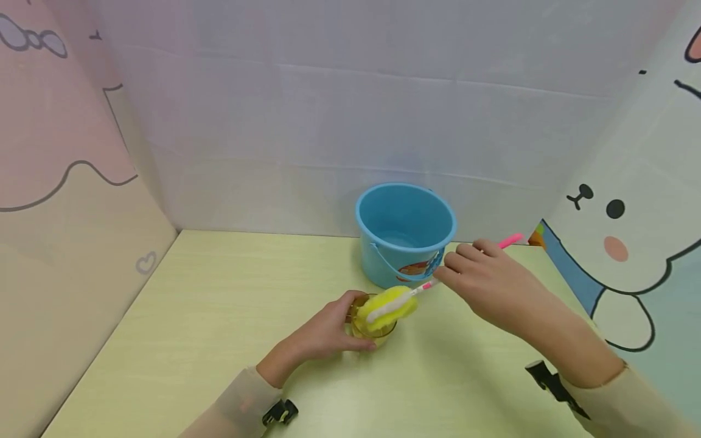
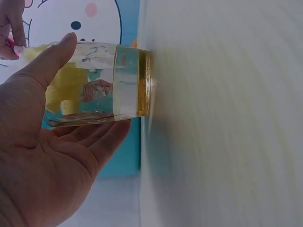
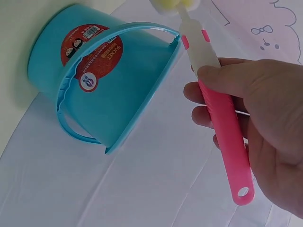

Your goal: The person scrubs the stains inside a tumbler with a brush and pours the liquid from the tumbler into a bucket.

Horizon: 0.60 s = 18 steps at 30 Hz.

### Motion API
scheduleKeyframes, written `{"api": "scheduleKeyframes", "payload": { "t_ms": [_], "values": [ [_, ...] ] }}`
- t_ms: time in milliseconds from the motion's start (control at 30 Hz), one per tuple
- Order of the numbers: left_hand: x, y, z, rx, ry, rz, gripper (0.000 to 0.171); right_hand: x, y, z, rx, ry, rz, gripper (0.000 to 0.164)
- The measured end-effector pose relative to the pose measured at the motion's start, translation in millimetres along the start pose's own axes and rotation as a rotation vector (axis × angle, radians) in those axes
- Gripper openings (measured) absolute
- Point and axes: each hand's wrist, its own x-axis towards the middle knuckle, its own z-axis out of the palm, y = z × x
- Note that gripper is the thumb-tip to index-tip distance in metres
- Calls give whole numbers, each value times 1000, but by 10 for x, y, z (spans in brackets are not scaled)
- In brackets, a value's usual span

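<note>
My left hand holds a clear amber-tinted glass cup, thumb on one side and fingers on the other. The cup's base appears to rest on the tabletop. My right hand grips the pink handle of a sponge cup brush, its thumb lying along the white collar. At the cup's mouth is the brush's yellow and white sponge head. Through the glass in the left wrist view, yellow sponge shows inside the upper part. Only the sponge's lower tip appears in the right wrist view.
A light blue bucket with its handle hanging down stands just behind the cup, near the back wall. Pale yellow-green tabletop extends left of the hands. Cartoon-printed sheets line the sides.
</note>
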Motion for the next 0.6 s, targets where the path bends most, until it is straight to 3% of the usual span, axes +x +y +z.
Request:
{"api": "scheduleKeyframes", "payload": {
  "t_ms": [267, 600],
  "values": [
    [12, 4, 20, -38, 1, -15, 91, 194, -78, -54, -98, 61, -77, 38],
    [14, 12, 31, -65, 7, -13, 87, 383, -163, 2, -168, 52, -137, 40]
  ]
}}
